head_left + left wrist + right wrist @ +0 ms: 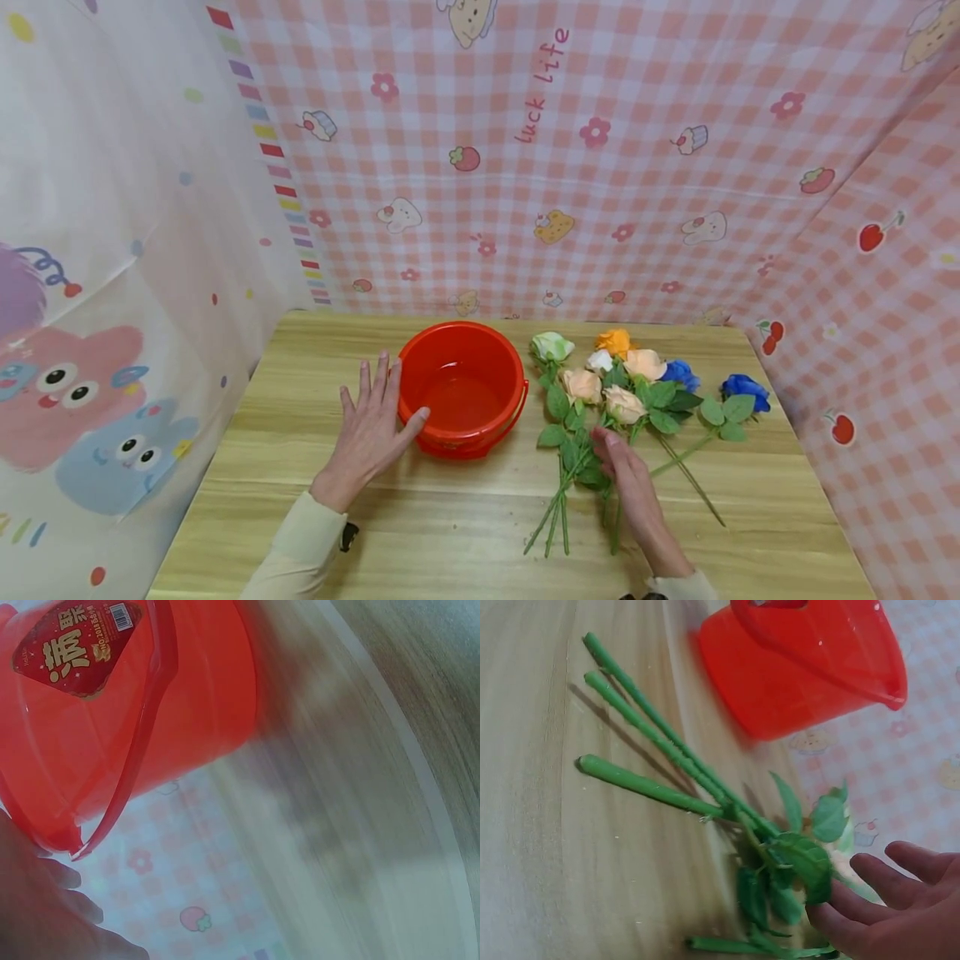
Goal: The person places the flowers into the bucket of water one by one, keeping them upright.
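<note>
A red plastic bucket [459,354] stands upright on the table, its handle lowered against the near side. My left hand [369,429] is at the bucket's left rim with its fingers spread and straight, the thumb by the near rim. Several roses lie right of the bucket: peach roses [624,405], a pale green rose [552,346], an orange rose [614,342], a white rose [599,361] and a blue rose [680,375]. Beside their green stems [660,742] my right hand [633,487] hovers with loosely bent fingers, near the leaves [806,862] and gripping nothing.
Another blue rose [746,392] lies apart near the right edge of the wooden table [360,542]. A pink checked cloth [525,192] hangs behind the table and on the right; a white printed cloth [150,208] hangs on the left. A label [79,645] is on the bucket's wall.
</note>
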`<state>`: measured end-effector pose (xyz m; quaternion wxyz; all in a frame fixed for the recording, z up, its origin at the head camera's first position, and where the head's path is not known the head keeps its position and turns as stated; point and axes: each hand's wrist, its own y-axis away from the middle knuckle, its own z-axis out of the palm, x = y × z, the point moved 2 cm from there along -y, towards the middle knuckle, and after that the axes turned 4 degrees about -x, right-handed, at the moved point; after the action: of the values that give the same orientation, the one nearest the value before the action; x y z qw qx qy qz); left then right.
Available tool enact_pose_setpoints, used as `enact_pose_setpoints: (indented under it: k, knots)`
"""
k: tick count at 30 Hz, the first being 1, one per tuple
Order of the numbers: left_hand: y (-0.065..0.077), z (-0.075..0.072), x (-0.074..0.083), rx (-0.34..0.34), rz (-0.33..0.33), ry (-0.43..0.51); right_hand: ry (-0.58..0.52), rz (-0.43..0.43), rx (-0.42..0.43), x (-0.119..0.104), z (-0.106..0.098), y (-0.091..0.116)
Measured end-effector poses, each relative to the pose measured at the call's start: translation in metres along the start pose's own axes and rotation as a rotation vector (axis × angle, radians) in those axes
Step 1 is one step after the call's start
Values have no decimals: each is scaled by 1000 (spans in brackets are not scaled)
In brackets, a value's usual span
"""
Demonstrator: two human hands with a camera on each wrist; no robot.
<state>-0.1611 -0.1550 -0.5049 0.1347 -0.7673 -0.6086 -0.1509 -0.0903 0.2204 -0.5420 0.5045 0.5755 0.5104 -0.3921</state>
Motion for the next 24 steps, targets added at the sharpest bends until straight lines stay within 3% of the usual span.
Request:
enact_pose_setpoints:
  k: [7, 14, 19, 24]
  knots:
    - [1, 1, 0, 6, 3, 11, -26, 65, 20, 10, 1, -14]
    - [1, 1, 0, 23, 13, 6, -56, 25, 51, 14, 0, -32]
    - [1, 2, 0, 23, 15, 18, -13, -14, 58, 15, -1, -39]
    - [1, 2, 0, 25, 16, 22, 91, -17, 84, 11, -1, -33]
